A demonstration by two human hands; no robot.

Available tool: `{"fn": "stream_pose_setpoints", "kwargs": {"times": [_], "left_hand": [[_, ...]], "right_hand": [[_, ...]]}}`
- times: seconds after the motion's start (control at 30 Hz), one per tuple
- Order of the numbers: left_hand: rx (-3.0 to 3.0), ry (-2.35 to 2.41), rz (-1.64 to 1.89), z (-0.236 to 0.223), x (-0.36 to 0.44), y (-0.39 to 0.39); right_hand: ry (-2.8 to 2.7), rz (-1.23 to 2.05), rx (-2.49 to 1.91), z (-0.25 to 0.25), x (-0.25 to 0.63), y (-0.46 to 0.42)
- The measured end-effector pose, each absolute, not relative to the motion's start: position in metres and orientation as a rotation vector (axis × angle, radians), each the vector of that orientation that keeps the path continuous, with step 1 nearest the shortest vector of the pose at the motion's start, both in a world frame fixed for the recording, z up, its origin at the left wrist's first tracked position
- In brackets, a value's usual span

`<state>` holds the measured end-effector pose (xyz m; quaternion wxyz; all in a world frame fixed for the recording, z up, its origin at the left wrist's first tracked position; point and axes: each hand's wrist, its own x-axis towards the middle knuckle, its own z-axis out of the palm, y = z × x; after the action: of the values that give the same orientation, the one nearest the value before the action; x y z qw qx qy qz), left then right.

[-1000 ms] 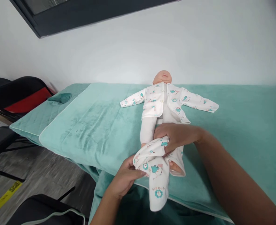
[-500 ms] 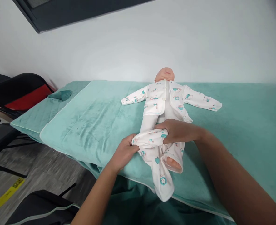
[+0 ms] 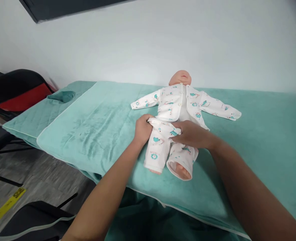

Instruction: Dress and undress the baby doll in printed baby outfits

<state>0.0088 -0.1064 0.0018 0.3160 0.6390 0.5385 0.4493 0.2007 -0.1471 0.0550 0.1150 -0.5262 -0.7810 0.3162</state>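
Note:
A baby doll [image 3: 180,78] lies on its back on a green bed cover, its head toward the wall. It wears a white printed jacket [image 3: 169,102] with the front partly apart and both sleeves spread out. Matching printed baby pants [image 3: 158,147] surround both its legs, with a bit of foot showing at each cuff. My left hand [image 3: 143,129] is closed on the pants' waistband at the left hip. Opposite it, my right hand [image 3: 192,134] pinches the waistband near the middle, its fingers partly hidden by cloth.
The green bed [image 3: 92,124] runs along a white wall, its near edge in front of me. A face hole [image 3: 62,96] is at its left end. Black chairs [image 3: 19,90] stand at the left, another black chair [image 3: 37,221] at the lower left. Yellow tape [image 3: 6,207] marks the floor.
Both hands have moved the waistband up toward the jacket, my left hand farthest. The left pant leg, which hung loose past the bed edge, now covers the doll's leg.

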Motion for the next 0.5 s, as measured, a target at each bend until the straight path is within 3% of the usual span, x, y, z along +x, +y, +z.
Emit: {"fn": "stream_pose_setpoints", "kwargs": {"times": [0.23,0.4,0.5], "left_hand": [[1.611,1.318,1.249,-0.011,0.016,-0.094],[1.275,0.898,1.367,-0.007,0.005,-0.097],[1.183,0.897,1.316,-0.002,0.004,-0.096]], "right_hand": [[-2.023,0.741,-1.801,0.047,0.19,-0.143],[-2.076,0.682,-1.736,0.046,0.191,-0.147],[-2.089,0.673,-1.687,0.047,0.199,-0.158]]}}
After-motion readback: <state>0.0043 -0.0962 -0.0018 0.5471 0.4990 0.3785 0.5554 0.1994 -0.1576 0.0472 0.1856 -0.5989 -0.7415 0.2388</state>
